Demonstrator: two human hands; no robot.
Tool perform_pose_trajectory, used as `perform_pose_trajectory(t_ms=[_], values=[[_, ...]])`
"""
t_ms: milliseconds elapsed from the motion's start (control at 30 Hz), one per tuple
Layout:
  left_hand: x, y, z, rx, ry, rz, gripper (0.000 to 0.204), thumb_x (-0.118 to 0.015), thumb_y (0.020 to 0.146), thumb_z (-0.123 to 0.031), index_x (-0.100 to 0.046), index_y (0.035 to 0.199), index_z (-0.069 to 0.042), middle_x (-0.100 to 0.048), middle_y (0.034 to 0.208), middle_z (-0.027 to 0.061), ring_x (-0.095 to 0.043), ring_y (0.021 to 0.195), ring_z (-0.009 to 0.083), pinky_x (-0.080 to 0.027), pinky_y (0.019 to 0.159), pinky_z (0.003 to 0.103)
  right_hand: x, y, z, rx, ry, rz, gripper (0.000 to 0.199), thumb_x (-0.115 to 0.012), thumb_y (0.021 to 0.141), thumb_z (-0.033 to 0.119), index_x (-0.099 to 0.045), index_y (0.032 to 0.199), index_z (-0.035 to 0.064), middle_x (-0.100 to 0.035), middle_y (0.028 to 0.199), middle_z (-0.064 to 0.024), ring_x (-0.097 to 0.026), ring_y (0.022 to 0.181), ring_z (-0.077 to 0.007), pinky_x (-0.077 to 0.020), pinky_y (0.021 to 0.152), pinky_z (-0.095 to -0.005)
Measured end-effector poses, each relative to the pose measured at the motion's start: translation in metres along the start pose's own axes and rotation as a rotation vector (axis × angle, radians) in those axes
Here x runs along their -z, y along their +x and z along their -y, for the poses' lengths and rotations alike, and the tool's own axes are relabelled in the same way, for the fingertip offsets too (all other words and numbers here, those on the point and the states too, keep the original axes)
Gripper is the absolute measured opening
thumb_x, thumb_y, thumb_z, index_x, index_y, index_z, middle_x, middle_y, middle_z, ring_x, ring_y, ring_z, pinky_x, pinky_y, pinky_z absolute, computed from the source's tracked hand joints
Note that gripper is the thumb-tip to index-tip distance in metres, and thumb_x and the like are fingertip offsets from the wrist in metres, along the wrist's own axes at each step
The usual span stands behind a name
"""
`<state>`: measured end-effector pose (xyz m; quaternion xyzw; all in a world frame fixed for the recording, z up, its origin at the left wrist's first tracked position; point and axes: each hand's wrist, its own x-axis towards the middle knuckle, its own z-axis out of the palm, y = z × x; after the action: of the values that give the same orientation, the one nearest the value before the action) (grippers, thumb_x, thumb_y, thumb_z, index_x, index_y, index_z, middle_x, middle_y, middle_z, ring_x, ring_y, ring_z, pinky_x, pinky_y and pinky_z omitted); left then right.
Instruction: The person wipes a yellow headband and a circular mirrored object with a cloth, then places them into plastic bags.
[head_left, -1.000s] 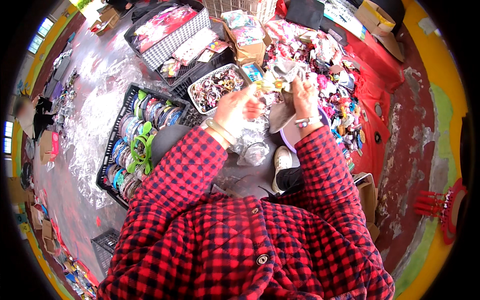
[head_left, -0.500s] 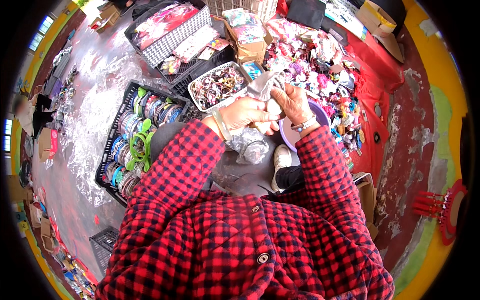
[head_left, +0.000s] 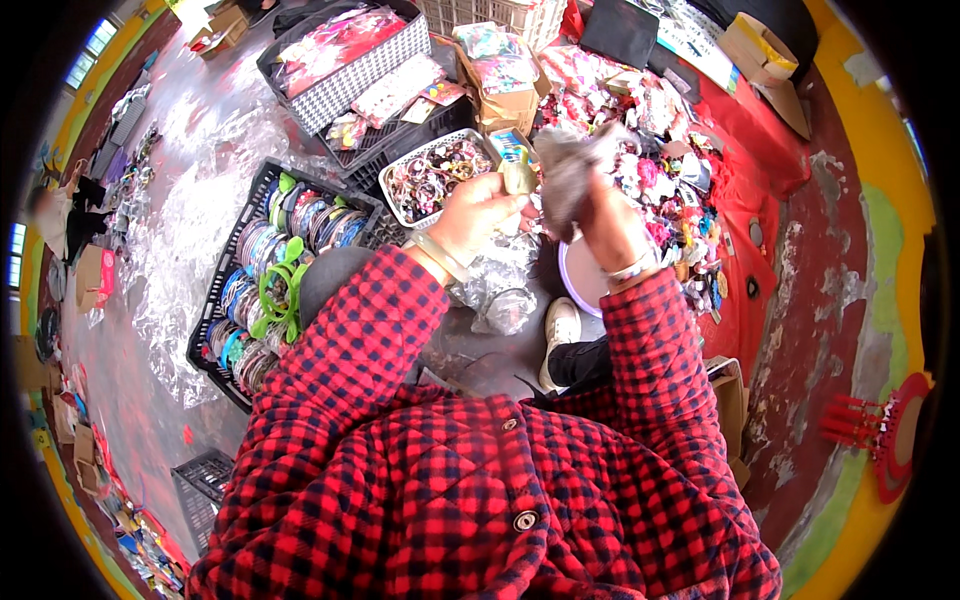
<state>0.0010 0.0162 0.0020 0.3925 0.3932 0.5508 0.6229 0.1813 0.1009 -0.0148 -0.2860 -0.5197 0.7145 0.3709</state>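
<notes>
Fingers of the left hand (head_left: 474, 218) pinch a yellowish piece (head_left: 519, 179), upper centre, while the right hand (head_left: 613, 230) clutches grey cloth (head_left: 562, 182), probably light, soft, best gripped bunched.

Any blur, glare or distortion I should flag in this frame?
Head view: motion blur smears the soft grey cloth-like item and the right hand holding it; head view: strong glare whitens patches of the crinkled clear plastic sheeting at left; head view: fisheye distortion bows the yellow painted wall band at right, and the corners go black.
</notes>
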Motion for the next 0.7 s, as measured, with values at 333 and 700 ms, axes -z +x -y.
perform_pose_trajectory(t_ms=[333,700], values=[[-0.012,-0.003,0.023,-0.269,0.359,-0.014,0.024,-0.047,0.076,0.004,-0.050,0.100,0.000,-0.059,0.086,0.0077,-0.057,0.081,0.0148,-0.048,0.069,0.029,-0.064,-0.013,-0.026,0.317,-0.256,-0.161,0.026,-0.042,0.090,0.010,-0.048,0.115,0.0042,-0.054,0.103,-0.0044,-0.050,0.094,-0.0119,-0.0399,0.081,-0.0241],[-0.015,-0.007,0.010,-0.058,0.207,0.122,0.011,-0.050,0.085,-0.007,-0.054,0.093,0.000,-0.059,0.079,0.0056,-0.052,0.063,0.0072,-0.043,0.058,0.021,0.031,0.034,-0.058,0.296,-0.761,-0.599,0.020,-0.039,0.087,0.012,-0.056,0.085,0.0004,-0.058,0.071,-0.0125,-0.057,0.065,-0.0225,-0.0447,0.058,-0.0306]])
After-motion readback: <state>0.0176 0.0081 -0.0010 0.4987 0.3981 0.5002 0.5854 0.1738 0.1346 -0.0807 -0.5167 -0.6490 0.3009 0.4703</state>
